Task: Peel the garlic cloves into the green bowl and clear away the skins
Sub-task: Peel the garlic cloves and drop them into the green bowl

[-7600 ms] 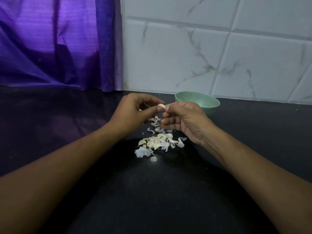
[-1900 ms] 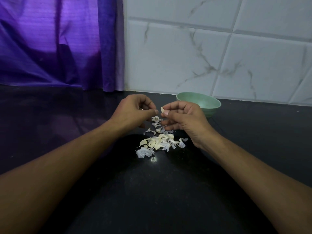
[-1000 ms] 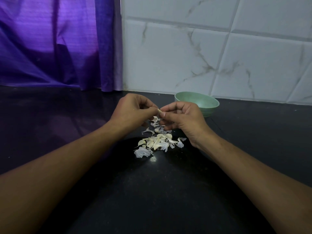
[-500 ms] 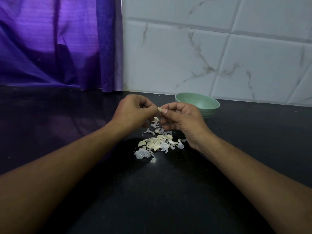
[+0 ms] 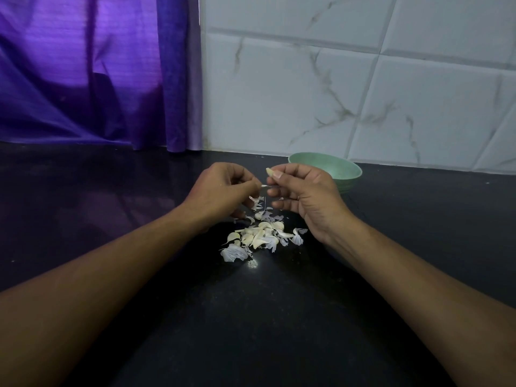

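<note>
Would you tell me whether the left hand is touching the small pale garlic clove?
Apart: the head view shows the garlic clove pinched by the right hand, a dark gap separating it from the left hand.

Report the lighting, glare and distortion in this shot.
Head view: dim, bluish light; one small glare spot on the counter by the skins; the wide-angle lens bends the grout lines and swells the forearms at the bottom; the clove in the right hand reads clearly, the strip in the left hand only faintly.
</note>
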### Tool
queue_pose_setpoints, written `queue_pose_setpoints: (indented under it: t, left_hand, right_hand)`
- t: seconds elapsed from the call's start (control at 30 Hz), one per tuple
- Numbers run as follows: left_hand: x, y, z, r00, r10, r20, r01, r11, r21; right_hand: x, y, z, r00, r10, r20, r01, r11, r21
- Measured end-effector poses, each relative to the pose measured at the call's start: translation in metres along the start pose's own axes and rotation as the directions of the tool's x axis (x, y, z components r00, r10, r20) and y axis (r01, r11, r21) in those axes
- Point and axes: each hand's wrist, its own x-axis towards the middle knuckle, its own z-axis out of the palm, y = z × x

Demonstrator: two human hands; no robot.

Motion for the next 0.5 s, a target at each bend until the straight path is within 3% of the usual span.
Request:
queue_pose_setpoints:
  t: [0.2, 0.5]
  left_hand:
    - [0.0011, -0.0013, -0.0007, 0.999, 0.039, -0.009, -0.04, 0.997, -0.067]
    - [0.0018, 0.0012, -0.0013, 1.0, 0.012, 0.005, -0.011, 0.981, -0.192]
  right_hand:
    - [-0.0012, 0.0031, -0.0013, 1.0, -0.01, 0.016, 0.011, 0.993, -0.119]
    - [-0.0014, 0.004, -0.0012, 0.998, -0.023, 0.066, 0.033, 0.987, -0.158]
